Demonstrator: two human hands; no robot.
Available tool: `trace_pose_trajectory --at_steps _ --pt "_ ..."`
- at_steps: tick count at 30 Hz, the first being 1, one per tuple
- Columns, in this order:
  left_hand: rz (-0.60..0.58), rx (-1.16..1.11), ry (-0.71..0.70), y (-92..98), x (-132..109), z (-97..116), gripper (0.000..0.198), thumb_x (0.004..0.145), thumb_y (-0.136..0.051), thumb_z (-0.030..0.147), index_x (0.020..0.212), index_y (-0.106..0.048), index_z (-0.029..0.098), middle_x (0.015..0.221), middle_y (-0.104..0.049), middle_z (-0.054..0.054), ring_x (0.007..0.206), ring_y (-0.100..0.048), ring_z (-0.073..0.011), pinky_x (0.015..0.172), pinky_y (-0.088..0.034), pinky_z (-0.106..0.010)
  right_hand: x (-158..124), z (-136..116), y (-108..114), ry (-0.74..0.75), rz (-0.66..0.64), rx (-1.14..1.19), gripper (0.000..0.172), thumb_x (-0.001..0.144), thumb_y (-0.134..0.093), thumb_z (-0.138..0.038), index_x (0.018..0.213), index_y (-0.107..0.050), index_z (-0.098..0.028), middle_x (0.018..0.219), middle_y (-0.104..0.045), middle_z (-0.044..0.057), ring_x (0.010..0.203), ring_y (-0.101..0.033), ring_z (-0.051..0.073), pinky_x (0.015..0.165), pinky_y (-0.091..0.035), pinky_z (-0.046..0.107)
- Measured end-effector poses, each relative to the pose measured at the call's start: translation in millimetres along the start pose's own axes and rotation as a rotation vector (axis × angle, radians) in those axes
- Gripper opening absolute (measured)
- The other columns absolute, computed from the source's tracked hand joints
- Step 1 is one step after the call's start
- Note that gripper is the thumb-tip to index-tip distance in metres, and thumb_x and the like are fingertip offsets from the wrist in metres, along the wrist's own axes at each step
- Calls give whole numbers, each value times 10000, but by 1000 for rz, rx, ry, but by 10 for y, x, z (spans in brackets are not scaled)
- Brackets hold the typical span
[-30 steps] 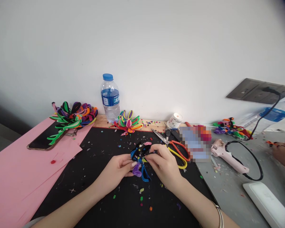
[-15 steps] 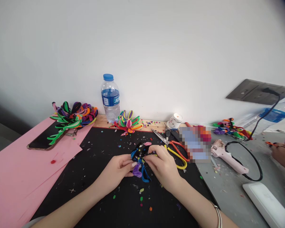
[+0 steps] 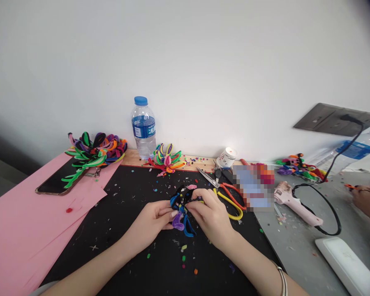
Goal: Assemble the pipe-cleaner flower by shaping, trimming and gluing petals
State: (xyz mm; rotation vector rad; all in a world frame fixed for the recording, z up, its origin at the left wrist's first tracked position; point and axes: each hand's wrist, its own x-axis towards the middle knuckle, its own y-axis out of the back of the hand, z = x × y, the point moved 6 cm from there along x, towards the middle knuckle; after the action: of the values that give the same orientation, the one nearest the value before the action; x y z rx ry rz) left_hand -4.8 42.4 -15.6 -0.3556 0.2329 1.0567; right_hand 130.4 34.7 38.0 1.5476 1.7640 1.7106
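A small pipe-cleaner flower (image 3: 181, 205) with blue, black and purple loops lies on the black mat (image 3: 135, 246) between my hands. My left hand (image 3: 154, 220) pinches its left side, thumb and fingers closed on the loops. My right hand (image 3: 209, 213) grips its right side, fingers curled over the upper petals. Both hands rest low on the mat, touching the flower.
Red and yellow-handled scissors (image 3: 228, 195) lie just right of my right hand. A water bottle (image 3: 143, 127), finished flowers (image 3: 95, 150) (image 3: 167, 158), a phone (image 3: 57, 183) on pink paper (image 3: 24, 230), a pink glue gun (image 3: 292, 201) with its cord, and another person's hand (image 3: 368, 199) at far right.
My right hand has shifted slightly left and down over the flower. Otherwise hardly anything has moved.
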Motion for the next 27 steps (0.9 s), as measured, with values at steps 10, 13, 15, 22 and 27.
trace_pose_trajectory --at_steps 10,13,15,22,27 --pt "71 -40 -40 126 18 9 219 739 -573 337 855 -610 155 809 -673 -24 825 -616 -186 798 -479 -328 -15 302 392 -129 249 92 182 822 -437 -138 896 -596 -190 961 -485 81 781 -520 157 693 -439 314" --pt "129 -13 -42 193 19 47 226 734 -578 351 836 -614 153 809 -671 -29 819 -618 -186 782 -481 -316 -1 484 546 -175 329 42 148 811 -444 -140 852 -579 -185 922 -490 80 810 -520 176 702 -433 323" --pt "152 -17 -49 225 18 78 252 728 -584 363 866 -619 155 839 -677 -38 823 -619 -186 784 -480 -312 12 600 566 -202 302 -16 116 800 -469 -156 821 -578 -189 905 -493 73 825 -515 183 699 -429 318" --pt "197 -35 -80 290 3 110 357 734 -574 393 1006 -606 165 955 -674 -65 875 -619 -191 830 -462 -321 -8 860 362 -257 56 -180 111 800 -497 -224 778 -605 -206 895 -488 45 738 -519 154 617 -430 277" --pt "196 -48 -76 288 0 102 361 721 -591 390 1002 -614 164 928 -684 -61 859 -624 -191 824 -467 -321 3 737 241 -206 -72 -110 86 773 -538 -195 778 -621 -220 907 -490 32 757 -534 145 662 -452 277"
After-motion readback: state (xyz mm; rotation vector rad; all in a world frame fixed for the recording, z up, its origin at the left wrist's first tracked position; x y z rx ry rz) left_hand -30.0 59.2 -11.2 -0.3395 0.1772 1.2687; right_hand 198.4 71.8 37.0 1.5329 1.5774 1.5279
